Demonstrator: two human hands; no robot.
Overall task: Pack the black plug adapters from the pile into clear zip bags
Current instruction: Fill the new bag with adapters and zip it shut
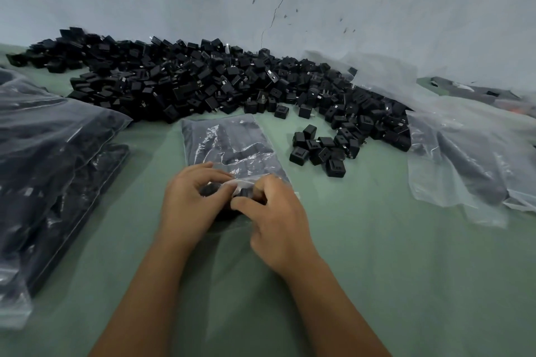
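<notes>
Clear plastic zip bag [232, 148], part-filled with black adapters; left hand [188, 197] pinches mouth, right hand [275, 217] pinches black plug adapter [246, 193] there. Filling step; next, likely push adapter inside.

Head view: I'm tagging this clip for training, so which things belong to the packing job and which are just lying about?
In the job:
- zip bag, pinched at its near end by left hand and right hand
- adapter pile
- small adapter cluster

Lying about:
- filled bags at left
- loose plastic sheeting at right
- green tabletop
</notes>
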